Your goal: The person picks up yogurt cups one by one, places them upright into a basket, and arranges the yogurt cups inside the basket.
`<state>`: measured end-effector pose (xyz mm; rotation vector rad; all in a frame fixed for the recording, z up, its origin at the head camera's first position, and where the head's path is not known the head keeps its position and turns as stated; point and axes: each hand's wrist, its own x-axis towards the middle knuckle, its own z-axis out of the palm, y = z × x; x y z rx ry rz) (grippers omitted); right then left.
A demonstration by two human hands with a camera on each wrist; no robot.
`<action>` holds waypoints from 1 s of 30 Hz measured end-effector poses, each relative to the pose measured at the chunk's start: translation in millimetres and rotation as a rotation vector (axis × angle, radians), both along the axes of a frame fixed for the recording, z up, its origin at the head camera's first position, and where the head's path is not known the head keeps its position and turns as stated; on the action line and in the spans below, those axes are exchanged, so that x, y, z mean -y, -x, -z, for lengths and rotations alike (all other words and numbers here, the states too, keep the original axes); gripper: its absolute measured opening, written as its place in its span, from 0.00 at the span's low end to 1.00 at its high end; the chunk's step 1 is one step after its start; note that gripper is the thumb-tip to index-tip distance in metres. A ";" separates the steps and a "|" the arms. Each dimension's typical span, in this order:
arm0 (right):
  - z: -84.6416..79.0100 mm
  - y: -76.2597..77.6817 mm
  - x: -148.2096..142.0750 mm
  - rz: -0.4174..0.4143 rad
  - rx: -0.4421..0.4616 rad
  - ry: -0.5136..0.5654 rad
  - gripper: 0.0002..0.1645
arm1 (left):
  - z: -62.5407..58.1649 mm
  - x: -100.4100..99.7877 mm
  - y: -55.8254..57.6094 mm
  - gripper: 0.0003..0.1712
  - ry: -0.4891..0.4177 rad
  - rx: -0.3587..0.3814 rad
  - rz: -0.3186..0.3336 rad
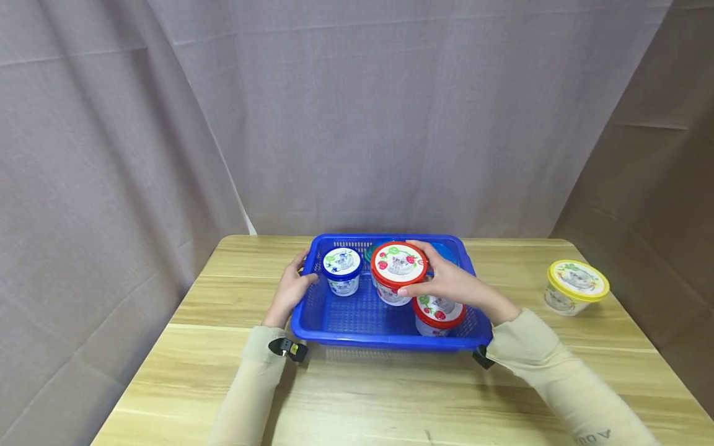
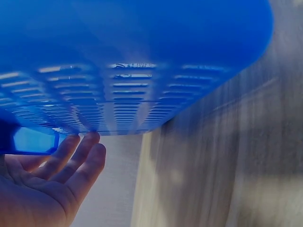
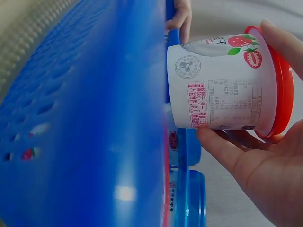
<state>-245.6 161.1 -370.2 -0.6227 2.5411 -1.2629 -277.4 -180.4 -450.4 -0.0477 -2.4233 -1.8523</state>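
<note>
My right hand [image 1: 454, 285] grips a red-lidded strawberry tub [image 1: 397, 263] around its lid and side, held within the outline of the blue plastic basket [image 1: 385, 340]. In the right wrist view the white printed wall of this tub [image 3: 218, 85] shows above the basket rim. My left hand [image 1: 291, 286] holds the basket's left side, its thumb over the rim and its fingers against the outer wall. Inside the basket stand a blue-lidded tub [image 1: 343, 269] at the left and a second red-lidded tub [image 1: 437, 314] at the front right, partly hidden by my right hand.
A green item [image 1: 370, 251] and a light blue item [image 1: 445, 251] show partly at the basket's back. To the right, a yellow-lidded tub [image 1: 577, 284] stands on the wooden table [image 1: 390, 396]. Grey cloth [image 1: 357, 124] hangs behind the table.
</note>
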 end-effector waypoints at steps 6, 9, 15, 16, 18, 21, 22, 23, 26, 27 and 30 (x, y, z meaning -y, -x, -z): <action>7.4 5.8 1.4 -0.032 0.005 0.014 0.65 | 6.7 -1.0 3.2 0.47 -0.015 -0.027 -0.017; 12.1 6.9 2.5 -0.038 0.024 0.012 0.67 | 7.1 -1.3 1.7 0.47 0.003 -0.037 -0.020; 19.7 7.9 5.2 -0.030 0.062 -0.013 0.67 | 6.8 -1.2 -0.2 0.47 0.022 -0.028 -0.023; 20.6 8.1 5.7 -0.027 0.066 -0.020 0.67 | 6.6 -1.1 -0.2 0.47 0.023 -0.024 -0.024; 21.8 8.4 6.8 -0.028 0.067 -0.024 0.67 | 5.9 -0.9 -0.1 0.47 0.021 -0.020 -0.024; 22.6 8.2 8.1 -0.032 0.067 -0.027 0.68 | 4.4 -0.8 -0.6 0.47 0.022 -0.018 -0.020; 22.8 8.0 8.4 -0.035 0.067 -0.028 0.67 | 4.2 -0.6 -0.6 0.48 0.023 -0.020 -0.016; 23.1 7.9 8.7 -0.037 0.066 -0.029 0.67 | 3.9 -0.6 -0.8 0.48 0.024 -0.022 -0.014; 24.5 7.6 9.0 -0.041 0.065 -0.034 0.67 | 3.9 -0.4 -0.6 0.48 0.031 -0.020 -0.009; 25.0 7.6 9.0 -0.041 0.062 -0.038 0.67 | 4.0 -0.4 -0.4 0.48 0.032 -0.018 -0.009; 25.8 7.0 9.3 -0.043 0.047 -0.053 0.66 | 4.0 -0.4 -0.5 0.48 0.033 -0.012 -0.011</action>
